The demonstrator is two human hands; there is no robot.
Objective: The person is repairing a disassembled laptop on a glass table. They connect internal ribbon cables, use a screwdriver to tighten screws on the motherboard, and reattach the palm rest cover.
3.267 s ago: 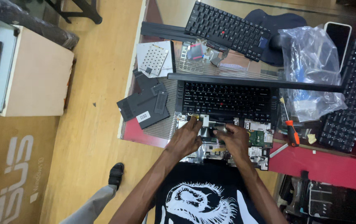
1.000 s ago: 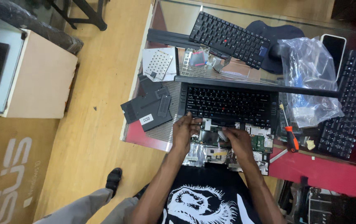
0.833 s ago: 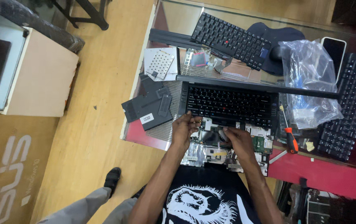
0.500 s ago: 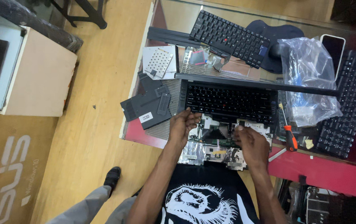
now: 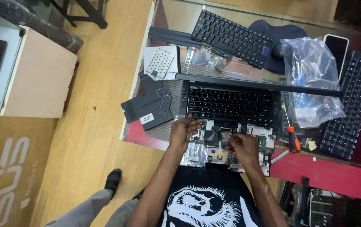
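Right hand point(image 5: 241, 145) back inward; laptop point(image 5: 231, 105) crosswise.

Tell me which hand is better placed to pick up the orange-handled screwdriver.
Right. The right hand rests on the exposed laptop board, nearer the orange-handled screwdriver lying just to its right. The left hand is at the keyboard's left corner, farther off.

Even indoor light, soft shadows, sharp
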